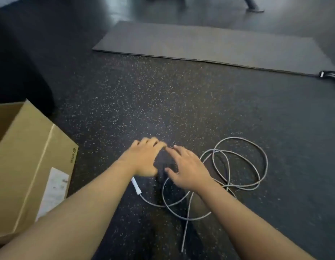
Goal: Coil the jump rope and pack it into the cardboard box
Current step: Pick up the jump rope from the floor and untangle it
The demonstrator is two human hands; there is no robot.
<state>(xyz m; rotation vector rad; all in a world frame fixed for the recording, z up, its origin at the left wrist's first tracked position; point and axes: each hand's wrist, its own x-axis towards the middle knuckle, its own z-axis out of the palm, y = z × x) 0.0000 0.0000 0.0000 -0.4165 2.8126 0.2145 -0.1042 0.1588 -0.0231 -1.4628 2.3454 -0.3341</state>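
Observation:
A grey jump rope (pixel 239 166) lies in loose overlapping loops on the dark speckled floor, right of centre. One white handle (pixel 136 185) shows just below my left wrist, with rope running from it. My left hand (pixel 144 156) hovers palm down over the floor, fingers spread, holding nothing. My right hand (pixel 189 169) is beside it, fingers apart, above the left edge of the loops; whether it touches the rope I cannot tell. The open cardboard box (pixel 31 166) stands at the left, apart from both hands.
A grey exercise mat (pixel 209 40) lies flat farther ahead, with a black strap (pixel 329 75) at its right corner. A dark bulky object (pixel 22 72) sits behind the box. A dark post base (pixel 253 6) stands at the top.

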